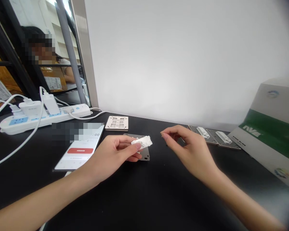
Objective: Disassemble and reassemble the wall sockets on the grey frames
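My left hand [115,152] is closed on a small white plastic part [142,141], pinched between thumb and fingers just above a thin grey metal plate [145,154] lying on the black table [139,195]. My right hand [185,144] hovers a little to the right, its fingers curled toward the thumb in a loose pinch; I cannot make out anything between them. The two hands are apart, with a gap of table between them.
A phone [80,149] with a lit screen lies left of my left hand. Behind it sit a square perforated plate [117,123] and a white power strip [43,117] with chargers and cables. Grey plates with white parts [214,134] and a green-white box [272,131] stand right. A person sits behind the glass at far left.
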Action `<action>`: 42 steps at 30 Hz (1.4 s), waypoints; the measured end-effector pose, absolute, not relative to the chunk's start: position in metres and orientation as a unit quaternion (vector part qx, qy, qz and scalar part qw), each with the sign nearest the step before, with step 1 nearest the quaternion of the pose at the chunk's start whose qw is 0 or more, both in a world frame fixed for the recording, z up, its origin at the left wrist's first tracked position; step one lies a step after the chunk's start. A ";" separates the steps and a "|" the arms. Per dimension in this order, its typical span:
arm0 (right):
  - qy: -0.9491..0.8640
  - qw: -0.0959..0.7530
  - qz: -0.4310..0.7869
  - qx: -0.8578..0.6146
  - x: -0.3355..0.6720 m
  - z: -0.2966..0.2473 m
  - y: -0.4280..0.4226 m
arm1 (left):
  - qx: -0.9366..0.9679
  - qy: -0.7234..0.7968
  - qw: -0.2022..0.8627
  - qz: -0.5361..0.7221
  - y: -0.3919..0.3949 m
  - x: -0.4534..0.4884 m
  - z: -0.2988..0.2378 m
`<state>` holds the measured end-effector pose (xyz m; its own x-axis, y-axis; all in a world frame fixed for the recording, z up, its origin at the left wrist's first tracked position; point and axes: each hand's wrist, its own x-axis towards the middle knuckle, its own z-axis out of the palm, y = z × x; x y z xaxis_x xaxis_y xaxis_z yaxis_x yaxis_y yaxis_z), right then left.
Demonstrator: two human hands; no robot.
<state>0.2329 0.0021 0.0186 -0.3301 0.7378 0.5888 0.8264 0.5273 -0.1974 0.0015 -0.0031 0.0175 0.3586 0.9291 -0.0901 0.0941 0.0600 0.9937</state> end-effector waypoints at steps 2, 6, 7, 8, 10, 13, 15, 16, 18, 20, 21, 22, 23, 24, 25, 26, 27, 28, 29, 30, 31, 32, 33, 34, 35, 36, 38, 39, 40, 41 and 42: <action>-0.785 0.372 0.043 -0.493 0.221 0.020 -0.007 | 0.572 0.427 0.607 0.350 -0.004 0.003 0.017; -0.735 0.423 0.218 -0.483 0.204 0.020 -0.017 | 0.554 0.407 0.643 0.338 -0.008 0.005 0.017; -0.732 0.425 0.231 -0.479 0.203 0.019 -0.018 | 0.552 0.405 0.647 0.337 -0.009 0.006 0.017; -0.731 0.427 0.240 -0.475 0.202 0.019 -0.018 | 0.550 0.404 0.649 0.336 -0.009 0.006 0.017; -0.735 0.428 0.246 -0.465 0.201 0.019 -0.019 | 0.547 0.403 0.653 0.335 -0.010 0.006 0.018; -0.750 0.424 0.226 -0.454 0.202 0.018 -0.020 | 0.540 0.401 0.661 0.333 -0.011 0.005 0.018; -0.765 0.414 0.202 -0.450 0.203 0.018 -0.021 | 0.533 0.396 0.669 0.333 -0.010 0.004 0.018; -0.775 0.405 0.190 -0.446 0.203 0.017 -0.021 | 0.530 0.394 0.673 0.333 -0.010 0.004 0.018; -0.794 0.387 0.166 -0.437 0.205 0.017 -0.021 | 0.524 0.392 0.679 0.333 -0.010 0.003 0.018; -0.803 0.384 0.145 -0.431 0.207 0.018 -0.019 | 0.519 0.396 0.681 0.333 -0.010 0.003 0.019; -0.806 0.385 0.140 -0.426 0.208 0.019 -0.018 | 0.517 0.397 0.682 0.333 -0.010 0.003 0.020; -0.811 0.383 0.140 -0.420 0.209 0.021 -0.018 | 0.515 0.395 0.683 0.334 -0.010 0.003 0.020; -0.817 0.373 0.150 -0.412 0.209 0.022 -0.017 | 0.514 0.393 0.685 0.335 -0.010 0.003 0.021; -0.824 0.359 0.166 -0.406 0.209 0.023 -0.017 | 0.513 0.391 0.687 0.335 -0.010 0.004 0.021; -0.828 0.345 0.185 -0.402 0.209 0.025 -0.018 | 0.514 0.388 0.689 0.332 -0.011 0.004 0.021; -0.826 0.333 0.204 -0.405 0.209 0.026 -0.018 | 0.516 0.385 0.692 0.327 -0.011 0.004 0.021; -0.821 0.329 0.218 -0.413 0.209 0.027 -0.019 | 0.520 0.383 0.693 0.320 -0.011 0.004 0.021; -0.812 0.332 0.223 -0.424 0.209 0.027 -0.020 | 0.526 0.381 0.693 0.312 -0.012 0.004 0.020; -0.804 0.339 0.220 -0.437 0.211 0.028 -0.020 | 0.534 0.384 0.689 0.304 -0.012 0.004 0.020; -0.796 0.346 0.207 -0.453 0.214 0.027 -0.020 | 0.545 0.390 0.679 0.298 -0.012 0.003 0.020; -0.789 0.350 0.187 -0.469 0.218 0.026 -0.019 | 0.564 0.401 0.659 0.296 -0.012 0.003 0.021; -0.783 0.350 0.164 -0.487 0.223 0.024 -0.018 | 0.591 0.418 0.624 0.295 -0.012 0.002 0.022; -0.778 0.348 0.138 -0.504 0.229 0.021 -0.016 | 0.624 0.440 0.574 0.296 -0.012 0.001 0.024; -0.776 0.339 0.114 -0.520 0.235 0.017 -0.014 | 0.663 0.463 0.509 0.297 -0.011 0.000 0.025; -0.778 0.323 0.094 -0.531 0.241 0.012 -0.012 | 0.703 0.479 0.434 0.298 -0.010 -0.001 0.026; -0.785 0.304 0.072 -0.535 0.246 0.007 -0.009 | 0.740 0.487 0.360 0.295 -0.009 -0.003 0.026; -0.809 0.259 0.027 -0.528 0.253 -0.003 -0.005 | 0.792 0.483 0.248 0.278 -0.005 -0.006 0.023; -0.819 0.242 0.010 -0.520 0.255 -0.006 -0.003 | 0.809 0.478 0.218 0.264 -0.003 -0.008 0.021; -0.827 0.230 0.000 -0.513 0.256 -0.008 -0.002 | 0.817 0.479 0.204 0.247 -0.001 -0.010 0.018; -0.831 0.225 -0.007 -0.508 0.258 -0.009 -0.001 | 0.821 0.483 0.200 0.228 0.001 -0.012 0.014; -0.834 0.227 -0.009 -0.503 0.259 -0.008 0.000 | 0.822 0.489 0.204 0.207 0.003 -0.014 0.011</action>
